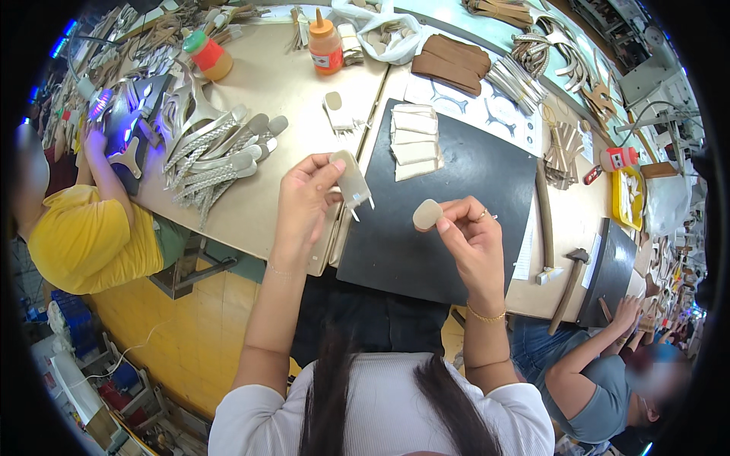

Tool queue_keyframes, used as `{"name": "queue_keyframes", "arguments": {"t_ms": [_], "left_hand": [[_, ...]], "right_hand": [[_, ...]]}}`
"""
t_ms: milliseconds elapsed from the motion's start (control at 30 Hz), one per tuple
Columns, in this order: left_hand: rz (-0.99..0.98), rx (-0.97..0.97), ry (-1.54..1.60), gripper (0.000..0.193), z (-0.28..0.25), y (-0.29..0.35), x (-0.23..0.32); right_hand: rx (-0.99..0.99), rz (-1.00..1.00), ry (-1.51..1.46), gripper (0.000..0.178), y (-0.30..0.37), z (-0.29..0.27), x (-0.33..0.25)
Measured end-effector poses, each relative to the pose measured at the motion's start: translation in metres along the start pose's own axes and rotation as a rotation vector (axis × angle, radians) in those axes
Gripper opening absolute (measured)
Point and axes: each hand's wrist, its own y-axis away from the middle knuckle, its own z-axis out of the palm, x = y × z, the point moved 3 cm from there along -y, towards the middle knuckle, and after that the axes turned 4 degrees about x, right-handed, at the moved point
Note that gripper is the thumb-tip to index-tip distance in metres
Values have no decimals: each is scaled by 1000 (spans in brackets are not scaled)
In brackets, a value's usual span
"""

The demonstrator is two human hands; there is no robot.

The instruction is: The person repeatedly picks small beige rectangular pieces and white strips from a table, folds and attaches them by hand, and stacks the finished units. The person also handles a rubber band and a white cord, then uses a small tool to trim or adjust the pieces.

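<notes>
My left hand (303, 199) pinches a flat beige piece (351, 179) with a rounded end and two thin pale strips hanging from its lower edge. Between the thumb and fingers of my right hand (473, 237) is a small beige oval piece (427, 213), held a short way from the first piece. Both hands are raised over a black mat (487, 182). Overlapping cream pieces (416, 138) lie in a row on the mat's far left part. Similar beige pieces with strips (340, 114) rest on the table beyond my left hand.
Braided silver straps (220, 156) are heaped at left, near a co-worker in yellow (99, 235). Two glue bottles (325, 47) (209, 57), a white plastic bag (380, 30) and brown leather pieces (452, 64) stand or lie at the back. A hammer (569, 289) lies right, near another co-worker (589, 387).
</notes>
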Motion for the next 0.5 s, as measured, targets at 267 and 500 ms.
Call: {"name": "queue_keyframes", "arguments": {"t_ms": [267, 500], "left_hand": [[203, 122, -451, 26, 1, -88, 26], [500, 340, -1081, 40, -4, -104, 35]], "right_hand": [[17, 23, -67, 7, -10, -5, 19], [79, 8, -84, 7, -9, -12, 18]]}}
